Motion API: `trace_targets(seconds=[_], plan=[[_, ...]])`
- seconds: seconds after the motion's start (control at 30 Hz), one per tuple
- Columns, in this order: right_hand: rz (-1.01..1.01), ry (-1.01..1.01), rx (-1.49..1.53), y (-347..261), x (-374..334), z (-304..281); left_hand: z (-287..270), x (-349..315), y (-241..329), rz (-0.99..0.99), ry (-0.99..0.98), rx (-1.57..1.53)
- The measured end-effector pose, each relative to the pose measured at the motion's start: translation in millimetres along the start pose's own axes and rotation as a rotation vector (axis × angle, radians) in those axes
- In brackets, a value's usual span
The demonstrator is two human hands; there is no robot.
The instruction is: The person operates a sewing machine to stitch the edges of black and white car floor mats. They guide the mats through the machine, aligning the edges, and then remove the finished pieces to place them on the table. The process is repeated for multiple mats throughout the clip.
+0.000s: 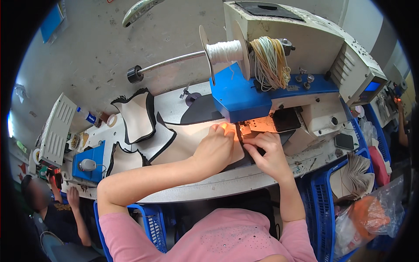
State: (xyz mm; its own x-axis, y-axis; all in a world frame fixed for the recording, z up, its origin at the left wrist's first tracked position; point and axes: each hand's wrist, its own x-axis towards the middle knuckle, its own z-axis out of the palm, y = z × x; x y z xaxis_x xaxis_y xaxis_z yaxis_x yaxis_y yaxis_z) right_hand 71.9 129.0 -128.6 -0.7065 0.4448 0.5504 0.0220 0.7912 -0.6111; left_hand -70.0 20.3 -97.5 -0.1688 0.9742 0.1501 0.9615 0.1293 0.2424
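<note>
A flat beige panel (188,146) with a black edge lies on the machine bed, under the blue head of a sewing-type machine (244,98). My left hand (214,147) bears down on it, its fingers bent and close together beside the lit working spot. At the panel's right-hand black edge, my right hand (267,153) has thumb and forefinger drawn in on the material; the fingertips are partly hidden. Warm light falls on a metal plate (258,125) just beyond my right fingers. What lies beneath my left palm is hidden.
Stacked beige panels with black edges (136,118) lie left of my hands. Above the machine, a spool of white cord (224,51) sits on a rod. Blue crates (321,209) stand at the right, near a plastic bag (371,214). Another person (54,216) works at far left.
</note>
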Motion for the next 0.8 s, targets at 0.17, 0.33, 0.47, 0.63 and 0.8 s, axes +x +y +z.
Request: trace_targets(seconds=[0.17, 0.33, 0.47, 0.63, 0.8], plan=[[0.030, -0.023, -0.005, -1, -1, 6, 7, -5, -6, 0.083, 0.073, -0.136], [0.040, 0.043, -0.022, 3, 0, 11, 0, 0, -19, 0.199, 0.021, -0.229], [0.032, 0.032, -0.055, 2, 0, 13, -6, 5, -36, 0.222, -0.057, -0.264], [-0.022, 0.061, -0.020, 3, -2, 11, -17, 18, -50, 0.337, -0.096, -0.278], [0.009, 0.041, 0.063, 3, -5, 5, -31, 26, -56, 0.387, -0.189, -0.160]])
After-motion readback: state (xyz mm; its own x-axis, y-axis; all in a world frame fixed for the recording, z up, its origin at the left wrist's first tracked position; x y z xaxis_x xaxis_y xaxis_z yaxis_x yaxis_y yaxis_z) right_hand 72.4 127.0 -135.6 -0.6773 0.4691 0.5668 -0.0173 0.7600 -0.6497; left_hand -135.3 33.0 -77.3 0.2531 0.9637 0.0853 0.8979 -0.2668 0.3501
